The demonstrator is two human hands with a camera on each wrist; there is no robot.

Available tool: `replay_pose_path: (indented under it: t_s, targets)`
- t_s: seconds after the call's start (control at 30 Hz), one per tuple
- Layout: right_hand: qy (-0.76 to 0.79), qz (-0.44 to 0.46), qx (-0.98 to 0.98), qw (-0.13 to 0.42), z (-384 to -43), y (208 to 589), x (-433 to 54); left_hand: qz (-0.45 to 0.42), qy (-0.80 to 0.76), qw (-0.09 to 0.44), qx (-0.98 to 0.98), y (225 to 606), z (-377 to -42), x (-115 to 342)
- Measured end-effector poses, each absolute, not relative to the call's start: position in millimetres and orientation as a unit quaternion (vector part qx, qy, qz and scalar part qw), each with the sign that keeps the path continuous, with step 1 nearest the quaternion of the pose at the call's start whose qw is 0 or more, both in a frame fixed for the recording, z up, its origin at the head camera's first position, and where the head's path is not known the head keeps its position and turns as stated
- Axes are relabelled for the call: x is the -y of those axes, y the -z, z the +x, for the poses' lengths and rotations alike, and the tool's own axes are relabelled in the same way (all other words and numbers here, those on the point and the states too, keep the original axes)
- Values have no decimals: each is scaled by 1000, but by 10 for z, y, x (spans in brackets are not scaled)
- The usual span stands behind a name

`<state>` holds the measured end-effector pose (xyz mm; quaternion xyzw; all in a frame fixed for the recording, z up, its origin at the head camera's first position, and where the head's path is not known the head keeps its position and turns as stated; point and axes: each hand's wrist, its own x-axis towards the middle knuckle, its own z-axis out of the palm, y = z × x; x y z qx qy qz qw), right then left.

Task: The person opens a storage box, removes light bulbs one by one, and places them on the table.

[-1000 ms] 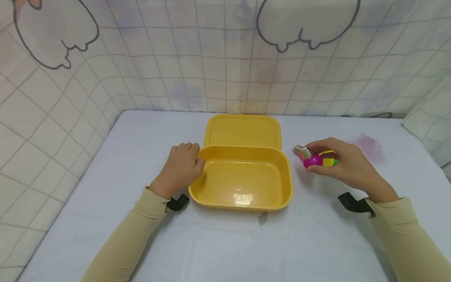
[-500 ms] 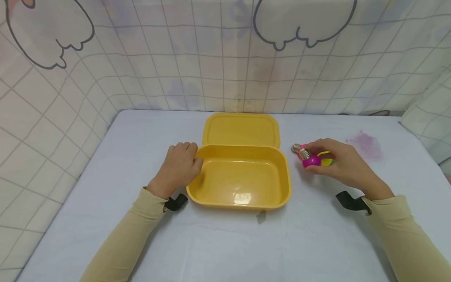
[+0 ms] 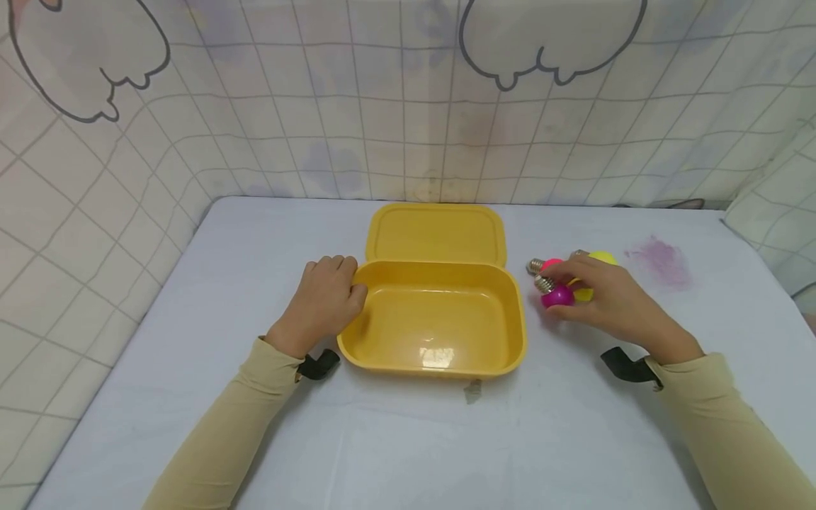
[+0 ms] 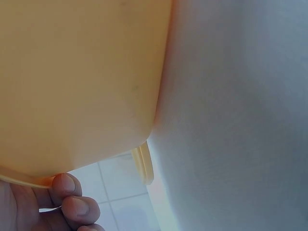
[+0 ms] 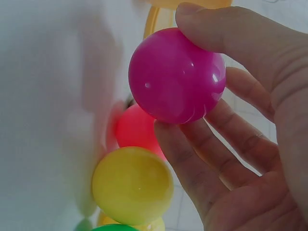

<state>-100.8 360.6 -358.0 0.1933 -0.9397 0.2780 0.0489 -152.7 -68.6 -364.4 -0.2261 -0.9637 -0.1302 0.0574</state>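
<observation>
My right hand (image 3: 608,301) pinches a magenta light bulb (image 3: 558,296) by its round globe, its silver screw base pointing up and left. The right wrist view shows the thumb on one side of the globe (image 5: 175,79) and fingertips on the other. Beside it lie a pink bulb (image 3: 552,263) and yellow bulbs (image 3: 603,257), partly hidden by the hand. With my left hand (image 3: 324,304) I grip the left rim of a yellow plastic box (image 3: 522,322), its bare floor showing. In the left wrist view, fingertips (image 4: 79,207) curl at the box's edge.
A yellow lid (image 3: 436,234) lies flat behind the box. The white-covered table (image 3: 408,446) meets a grid-patterned cloth (image 3: 408,127) at its back edge. In the right wrist view, a yellow bulb (image 5: 132,185) and a green one (image 5: 115,227) line up behind the pink one.
My right hand has shifted slightly left and toward me with the magenta bulb, drawing it apart from the pink bulb. More yellow shows behind the hand. The left hand keeps its grip.
</observation>
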Motion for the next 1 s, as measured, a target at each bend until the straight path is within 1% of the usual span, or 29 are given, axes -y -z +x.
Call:
replay_pose_path:
  t_s: [0.33,0.67,1.0]
  targets:
    - [-238,214,946,46,-1018,3607,-3549,-223,128,54,965,3634,-1524,680]
    - [-213,202,955,36,-1017,3617,-3509,-222,127,52,965,3617,-1522,664]
    - [-206,209,955,53,-1034,3635,-3526,-221,126,52,966,3622,-1521,665]
